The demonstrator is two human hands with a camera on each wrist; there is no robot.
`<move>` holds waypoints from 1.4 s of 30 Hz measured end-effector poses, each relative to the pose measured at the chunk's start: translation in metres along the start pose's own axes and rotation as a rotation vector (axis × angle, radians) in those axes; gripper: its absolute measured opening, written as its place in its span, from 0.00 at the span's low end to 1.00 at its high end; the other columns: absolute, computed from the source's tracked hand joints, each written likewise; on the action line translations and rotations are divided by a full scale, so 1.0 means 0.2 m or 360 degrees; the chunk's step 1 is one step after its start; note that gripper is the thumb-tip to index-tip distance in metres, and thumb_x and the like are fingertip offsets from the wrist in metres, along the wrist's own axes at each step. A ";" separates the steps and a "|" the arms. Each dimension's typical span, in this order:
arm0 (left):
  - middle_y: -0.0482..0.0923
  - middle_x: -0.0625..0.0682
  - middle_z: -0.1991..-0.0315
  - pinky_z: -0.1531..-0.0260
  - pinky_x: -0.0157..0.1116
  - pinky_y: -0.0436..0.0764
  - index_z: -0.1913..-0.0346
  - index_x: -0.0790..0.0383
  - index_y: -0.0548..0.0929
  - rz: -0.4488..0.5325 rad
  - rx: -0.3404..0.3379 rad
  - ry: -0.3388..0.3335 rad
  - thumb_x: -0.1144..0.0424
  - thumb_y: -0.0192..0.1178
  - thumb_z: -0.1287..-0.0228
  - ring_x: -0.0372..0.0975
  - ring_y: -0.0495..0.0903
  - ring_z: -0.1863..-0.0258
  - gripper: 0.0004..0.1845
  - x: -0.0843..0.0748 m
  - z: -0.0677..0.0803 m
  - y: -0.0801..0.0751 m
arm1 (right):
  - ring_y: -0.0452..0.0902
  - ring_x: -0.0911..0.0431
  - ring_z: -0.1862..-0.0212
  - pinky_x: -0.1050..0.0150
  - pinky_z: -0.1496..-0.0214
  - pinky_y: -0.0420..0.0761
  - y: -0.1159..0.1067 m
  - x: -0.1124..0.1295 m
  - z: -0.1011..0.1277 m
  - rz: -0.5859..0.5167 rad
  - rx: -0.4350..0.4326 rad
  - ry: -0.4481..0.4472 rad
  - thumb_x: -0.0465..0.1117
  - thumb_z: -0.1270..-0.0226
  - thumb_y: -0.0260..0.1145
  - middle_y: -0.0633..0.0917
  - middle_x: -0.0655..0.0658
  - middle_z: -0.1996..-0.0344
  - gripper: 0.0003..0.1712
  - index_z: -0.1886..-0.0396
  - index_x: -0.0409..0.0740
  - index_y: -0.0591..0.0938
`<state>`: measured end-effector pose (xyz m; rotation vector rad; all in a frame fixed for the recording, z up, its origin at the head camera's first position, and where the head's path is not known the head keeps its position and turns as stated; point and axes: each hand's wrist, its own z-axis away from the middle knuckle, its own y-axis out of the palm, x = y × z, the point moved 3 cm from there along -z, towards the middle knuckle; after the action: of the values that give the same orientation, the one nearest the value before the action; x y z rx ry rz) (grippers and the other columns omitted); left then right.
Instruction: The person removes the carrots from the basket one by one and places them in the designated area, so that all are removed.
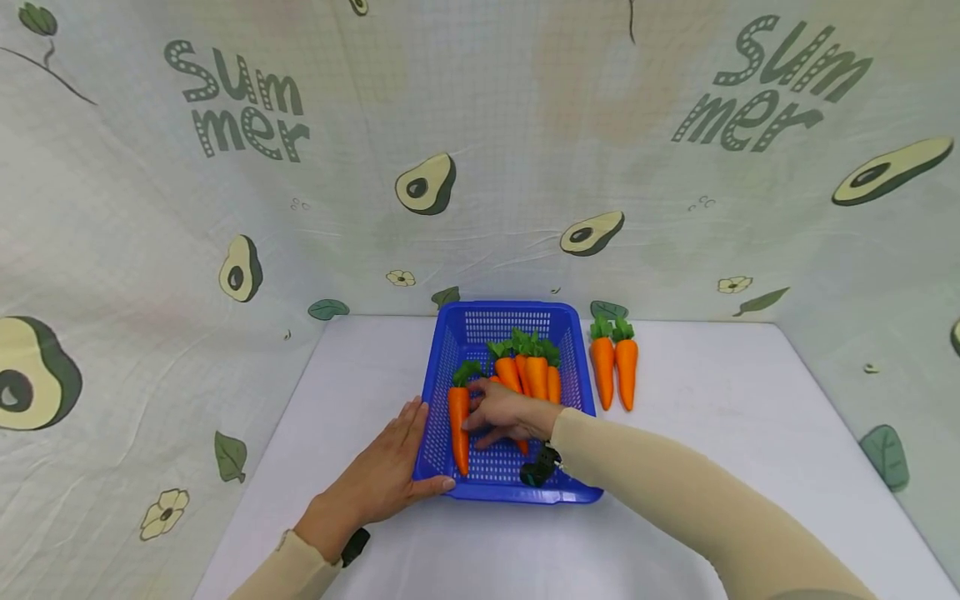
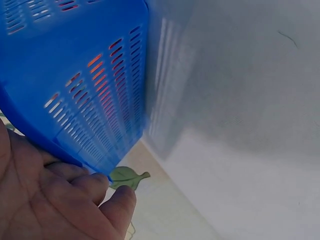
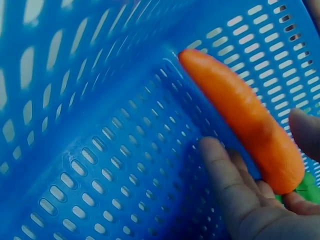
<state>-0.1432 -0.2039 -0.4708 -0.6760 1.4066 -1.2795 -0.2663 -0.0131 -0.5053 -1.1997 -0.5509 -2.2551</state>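
A blue perforated basket [image 1: 442, 350] stands on the white table, with several orange carrots [image 1: 536, 375] with green tops lying in it. My left hand [image 1: 386, 462] rests along its left rim near the front corner, fingers extended. The left wrist view shows the fingertips at the rim [image 2: 50, 147]. My right hand [image 1: 510, 412] reaches inside, beside a single carrot [image 1: 460, 425] at the left wall. In the right wrist view its fingers [image 3: 225, 175] are spread around the top end of that carrot [image 3: 245, 112], which lies along the wall.
Two more carrots [image 1: 615, 367] lie side by side on the table [image 1: 712, 417], just right of the basket. A pale cloth [image 1: 510, 158] printed with avocados and leaves hangs behind the table and down both sides.
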 end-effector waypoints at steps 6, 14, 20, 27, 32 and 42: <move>0.39 0.64 0.13 0.19 0.56 0.57 0.15 0.67 0.43 -0.0030 -0.0011 0.0025 0.20 0.50 0.34 0.55 0.47 0.14 0.65 0.00 0.00 0.00 | 0.84 0.44 0.49 0.38 0.44 0.87 0.01 0.01 -0.02 -0.0113 0.0036 -0.0104 0.23 0.30 0.67 0.71 0.30 0.30 0.49 0.16 0.42 0.55; 0.40 0.64 0.13 0.20 0.57 0.58 0.15 0.67 0.43 -0.0010 -0.0003 0.0021 0.19 0.50 0.34 0.56 0.48 0.15 0.65 0.00 0.00 0.00 | 0.85 0.44 0.46 0.39 0.45 0.88 0.03 0.04 -0.03 -0.0163 0.0060 -0.0177 0.26 0.28 0.68 0.72 0.30 0.29 0.44 0.18 0.42 0.59; 0.40 0.64 0.13 0.20 0.56 0.58 0.15 0.67 0.43 -0.0029 0.0003 0.0013 0.18 0.48 0.35 0.56 0.48 0.15 0.66 0.00 0.01 0.00 | 0.85 0.46 0.49 0.40 0.46 0.88 0.05 0.07 -0.02 -0.0173 0.0092 -0.0198 0.28 0.27 0.68 0.77 0.31 0.36 0.41 0.19 0.41 0.62; 0.39 0.62 0.13 0.20 0.56 0.59 0.14 0.65 0.43 -0.0028 0.0017 -0.0016 0.16 0.46 0.37 0.56 0.49 0.15 0.66 0.00 0.01 0.00 | 0.86 0.46 0.49 0.40 0.46 0.88 0.04 0.11 0.02 -0.0184 0.0168 -0.0280 0.28 0.26 0.67 0.77 0.30 0.39 0.40 0.20 0.40 0.60; 0.39 0.62 0.13 0.20 0.57 0.59 0.14 0.65 0.43 -0.0003 0.0020 -0.0025 0.17 0.48 0.36 0.56 0.48 0.15 0.66 0.00 0.01 0.00 | 0.84 0.45 0.46 0.39 0.45 0.88 0.00 0.14 0.06 -0.0216 0.0186 -0.0338 0.30 0.24 0.66 0.77 0.31 0.39 0.40 0.19 0.45 0.60; 0.39 0.61 0.13 0.21 0.57 0.60 0.14 0.65 0.43 0.0030 -0.0002 -0.0036 0.22 0.56 0.34 0.56 0.49 0.15 0.64 0.00 0.00 0.00 | 0.87 0.42 0.44 0.39 0.43 0.86 -0.08 0.21 0.16 -0.0228 0.0163 -0.0512 0.33 0.20 0.63 0.82 0.34 0.37 0.38 0.18 0.52 0.61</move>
<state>-0.1419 -0.2035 -0.4710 -0.6744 1.3923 -1.2527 -0.2759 0.0073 -0.4556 -1.5232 -0.8895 -2.1287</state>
